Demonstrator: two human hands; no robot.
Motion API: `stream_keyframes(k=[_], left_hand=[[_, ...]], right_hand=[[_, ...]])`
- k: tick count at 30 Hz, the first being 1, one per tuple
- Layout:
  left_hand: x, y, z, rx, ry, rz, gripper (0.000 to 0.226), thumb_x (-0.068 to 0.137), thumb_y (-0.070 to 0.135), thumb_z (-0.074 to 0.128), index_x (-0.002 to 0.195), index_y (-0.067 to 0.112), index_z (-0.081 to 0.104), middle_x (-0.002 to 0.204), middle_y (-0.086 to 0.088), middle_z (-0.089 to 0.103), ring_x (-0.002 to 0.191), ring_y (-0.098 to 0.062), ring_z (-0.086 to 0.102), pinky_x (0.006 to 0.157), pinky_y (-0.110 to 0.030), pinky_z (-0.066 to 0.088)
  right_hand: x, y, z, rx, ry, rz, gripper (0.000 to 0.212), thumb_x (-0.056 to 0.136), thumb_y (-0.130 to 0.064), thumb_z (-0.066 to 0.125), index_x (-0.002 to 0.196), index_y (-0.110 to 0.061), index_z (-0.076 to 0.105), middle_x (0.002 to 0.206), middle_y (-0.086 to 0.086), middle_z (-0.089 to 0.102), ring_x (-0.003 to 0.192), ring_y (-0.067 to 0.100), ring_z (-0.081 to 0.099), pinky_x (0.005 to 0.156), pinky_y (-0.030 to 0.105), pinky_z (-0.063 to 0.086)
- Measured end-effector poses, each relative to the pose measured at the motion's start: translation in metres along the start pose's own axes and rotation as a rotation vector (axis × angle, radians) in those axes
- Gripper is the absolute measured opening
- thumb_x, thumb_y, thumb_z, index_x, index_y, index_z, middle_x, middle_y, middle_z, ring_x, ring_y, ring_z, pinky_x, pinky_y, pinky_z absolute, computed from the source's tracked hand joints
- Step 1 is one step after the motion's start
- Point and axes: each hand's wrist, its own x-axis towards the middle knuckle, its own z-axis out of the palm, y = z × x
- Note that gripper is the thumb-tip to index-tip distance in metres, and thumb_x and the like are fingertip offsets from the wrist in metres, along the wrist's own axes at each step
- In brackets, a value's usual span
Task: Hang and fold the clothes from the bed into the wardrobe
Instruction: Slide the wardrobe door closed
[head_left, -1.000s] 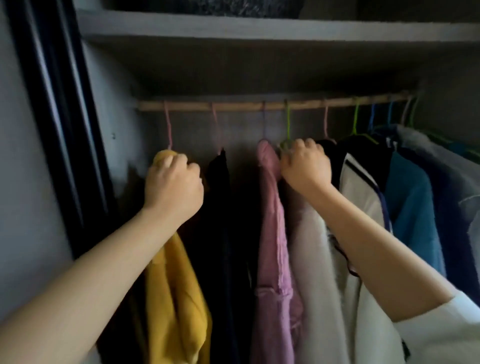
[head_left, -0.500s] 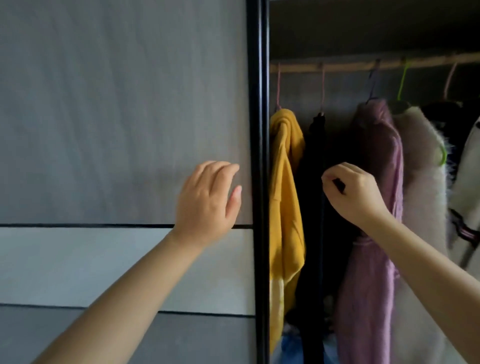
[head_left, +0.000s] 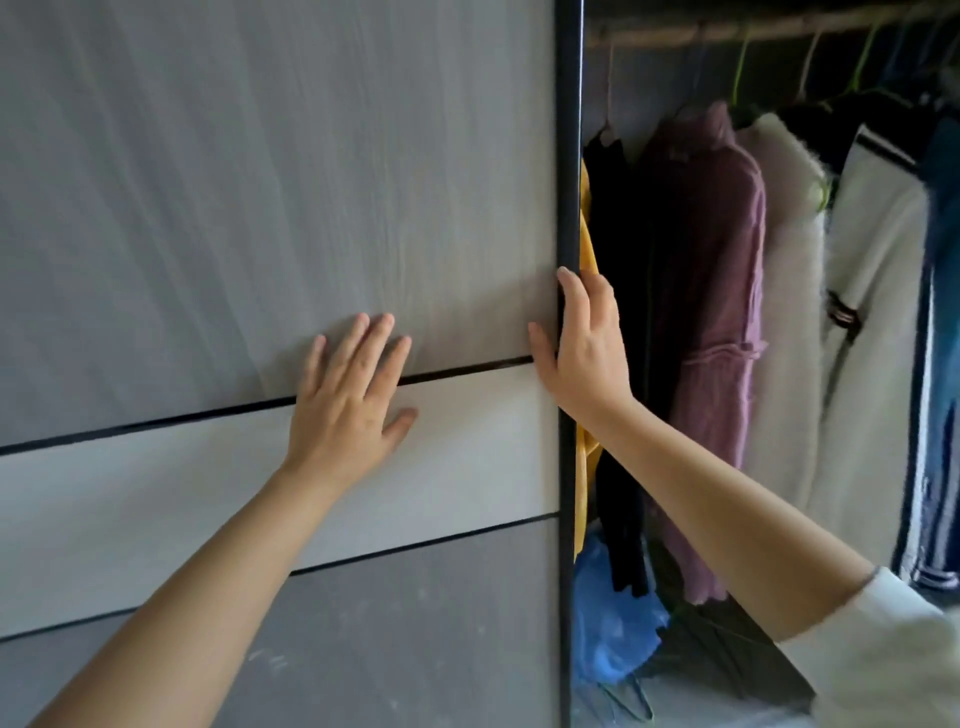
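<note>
The sliding door (head_left: 270, 218) of the wardrobe is being handled. The left hand (head_left: 348, 400) is laid flat on the door's grey front, with the fingers straight and spread, and nothing is held in it. The right hand (head_left: 584, 348) is set at the door's dark edge strip (head_left: 569, 156). Its fingers are straight too, with the thumb on the front of the door and the other fingers just past the edge. Nothing is gripped; the edge is only touched.

The task's clothes are found inside the open part of the wardrobe, to the right of the door. They are hung from a wooden rail (head_left: 727, 31). A yellow top (head_left: 588, 249) is half hidden right behind the door edge, next to the right hand. Beside it a black garment (head_left: 618, 312), a purple sweater (head_left: 717, 312), a fluffy white coat (head_left: 789, 312) and a white jacket with dark stripes (head_left: 872, 286) are hung in a row. A blue bag (head_left: 608, 623) and some loose hangers (head_left: 628, 696) are seen on the wardrobe floor. The bed is not in view.

The hanging step looks done, and the door is probably about to be slid. Which way cannot be told. For the next move, a steady sideways push with both flat hands is needed. The yellow top should be kept clear of the edge, so it is not pinched, and the right fingers too.
</note>
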Motion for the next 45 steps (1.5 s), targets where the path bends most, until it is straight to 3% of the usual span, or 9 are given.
stream_keyframes(k=[4,12,27,30,32,33,35,37,45], left_hand=[[-0.023,-0.007,0.013,-0.041,0.037,-0.023,0.054,0.084,0.037,0.045,0.129,0.006,0.041,0.138,-0.011,0.033,0.144,-0.012,0.001,0.115,-0.035,0.001],[-0.033,0.019,0.027,-0.012,0.051,-0.024,0.056,0.09,0.034,0.039,0.137,0.008,0.023,0.156,-0.005,0.003,0.144,-0.012,-0.002,0.114,-0.044,-0.002],[0.009,0.042,0.019,-0.047,0.106,-0.018,0.049,0.081,0.024,0.044,0.125,0.004,0.042,0.136,-0.011,0.035,0.144,-0.01,0.0,0.114,-0.042,0.004],[0.014,0.04,0.018,-0.048,0.112,-0.02,0.049,0.081,0.024,0.045,0.125,0.004,0.042,0.136,-0.011,0.036,0.144,-0.01,0.001,0.114,-0.041,0.005],[0.015,0.036,0.018,-0.041,0.115,-0.011,0.048,0.082,0.024,0.045,0.125,0.004,0.042,0.135,-0.011,0.037,0.144,-0.011,0.003,0.114,-0.041,0.006],[0.016,0.034,0.019,-0.041,0.123,-0.007,0.048,0.082,0.024,0.045,0.126,0.004,0.042,0.135,-0.011,0.037,0.144,-0.011,0.004,0.114,-0.041,0.007],[0.018,0.034,0.019,-0.048,0.125,-0.002,0.048,0.083,0.025,0.045,0.126,0.004,0.042,0.135,-0.012,0.038,0.144,-0.011,0.004,0.114,-0.041,0.007],[0.021,0.036,0.02,-0.056,0.143,-0.001,0.048,0.083,0.025,0.045,0.126,0.003,0.041,0.134,-0.012,0.038,0.144,-0.011,0.004,0.114,-0.04,0.006],[0.043,0.068,0.033,-0.126,0.195,-0.008,0.049,0.083,0.023,0.045,0.128,0.002,0.04,0.135,-0.012,0.036,0.144,-0.011,0.003,0.114,-0.041,0.006]], right_hand=[[-0.008,0.01,0.025,-0.16,0.111,-0.067,0.053,0.076,0.003,0.036,0.128,-0.002,0.03,0.123,0.039,0.045,0.117,0.044,0.036,0.091,0.062,0.039],[-0.011,0.029,0.038,-0.239,0.263,-0.165,0.049,0.075,-0.002,0.033,0.124,-0.007,0.035,0.125,0.019,0.029,0.113,0.031,0.036,0.098,0.06,0.018],[-0.01,0.034,0.035,0.002,0.156,-0.133,0.064,0.069,0.016,0.052,0.128,0.001,0.032,0.124,0.04,0.044,0.118,0.051,0.043,0.095,0.052,0.042],[-0.011,0.047,0.032,-0.031,0.074,-0.172,0.041,0.097,-0.014,0.038,0.137,-0.021,0.028,0.146,0.011,0.031,0.137,0.021,0.028,0.108,0.031,0.024],[-0.011,0.05,0.032,-0.121,0.059,-0.216,0.035,0.093,-0.057,0.016,0.126,-0.053,0.028,0.141,-0.027,0.017,0.13,-0.016,0.012,0.109,0.012,0.015],[-0.008,0.052,0.026,-0.157,0.041,-0.198,0.032,0.093,-0.058,0.019,0.123,-0.053,0.03,0.138,-0.029,0.021,0.128,-0.017,0.017,0.108,0.011,0.017],[-0.005,0.064,0.02,-0.082,0.105,-0.158,0.033,0.096,-0.012,0.04,0.126,-0.025,0.044,0.134,0.009,0.048,0.129,0.018,0.04,0.106,0.035,0.032],[-0.004,0.079,0.022,-0.139,0.265,-0.17,0.053,0.07,0.016,0.052,0.118,-0.001,0.043,0.112,0.037,0.056,0.114,0.037,0.042,0.096,0.055,0.035],[0.002,0.138,-0.019,-0.379,0.276,-0.122,0.057,0.065,0.018,0.052,0.118,0.001,0.041,0.109,0.038,0.055,0.107,0.031,0.04,0.094,0.064,0.024]])
